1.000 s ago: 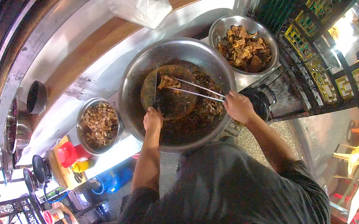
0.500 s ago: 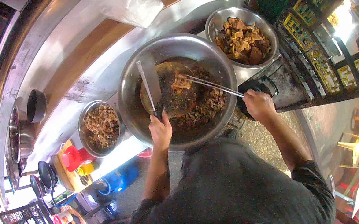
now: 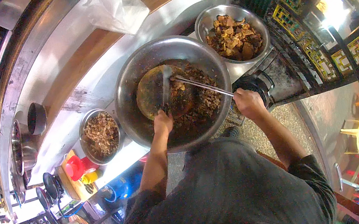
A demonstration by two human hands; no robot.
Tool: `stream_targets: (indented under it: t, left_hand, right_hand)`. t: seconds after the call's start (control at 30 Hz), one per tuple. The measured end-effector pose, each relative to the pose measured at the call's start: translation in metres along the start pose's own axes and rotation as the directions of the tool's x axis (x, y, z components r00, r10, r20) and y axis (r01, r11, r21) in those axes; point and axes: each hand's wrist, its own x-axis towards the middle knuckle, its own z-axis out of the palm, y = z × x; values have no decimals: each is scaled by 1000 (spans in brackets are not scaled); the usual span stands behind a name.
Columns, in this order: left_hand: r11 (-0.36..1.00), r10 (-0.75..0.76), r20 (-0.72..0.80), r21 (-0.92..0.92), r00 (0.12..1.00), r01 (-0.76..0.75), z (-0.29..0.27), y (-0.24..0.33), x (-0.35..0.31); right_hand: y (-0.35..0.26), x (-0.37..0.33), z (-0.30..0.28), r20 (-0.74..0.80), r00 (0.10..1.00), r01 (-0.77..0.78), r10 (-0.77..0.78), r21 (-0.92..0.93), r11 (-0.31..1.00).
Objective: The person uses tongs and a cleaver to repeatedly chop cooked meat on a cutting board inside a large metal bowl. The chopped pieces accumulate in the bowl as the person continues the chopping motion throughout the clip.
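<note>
My left hand (image 3: 162, 123) grips the handle of a cleaver (image 3: 166, 88), its blade slightly blurred over a round brown chopping board (image 3: 149, 95). The board lies inside a large metal basin (image 3: 121, 81). In my right hand (image 3: 249, 103) are long metal tongs (image 3: 207, 87), which reach over the basin's right side. Their tips are at a browned piece of meat (image 3: 177, 85), close to the blade; part of that piece is hidden. Dark chopped bits (image 3: 206, 100) lie in the basin around the board, mostly to the right.
A metal bowl of large browned meat pieces (image 3: 236, 38) stands at the far right. Left of the basin is a smaller bowl of chopped meat (image 3: 101, 132). A white plastic bag (image 3: 118, 13) lies on the wooden ledge. A black pot (image 3: 256, 86) sits beside my right hand.
The cleaver has swung right, from the board's left side to beside the meat. The tongs' tips have shifted slightly left, and less of the meat piece shows. The whole view has tilted a little.
</note>
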Motion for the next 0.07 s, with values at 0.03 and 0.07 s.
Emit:
stream_targets:
  t: [0.03,0.07]
  left_hand:
    - [998,-52,22,-27,998,53,0,-4,0]
    - [994,-89,54,-58,995,92,-15,11,5]
  right_hand:
    - [0,1,4,21,1000,-7,7,-7,1000]
    - [5,3,4,12,999,-30,30,-13,999]
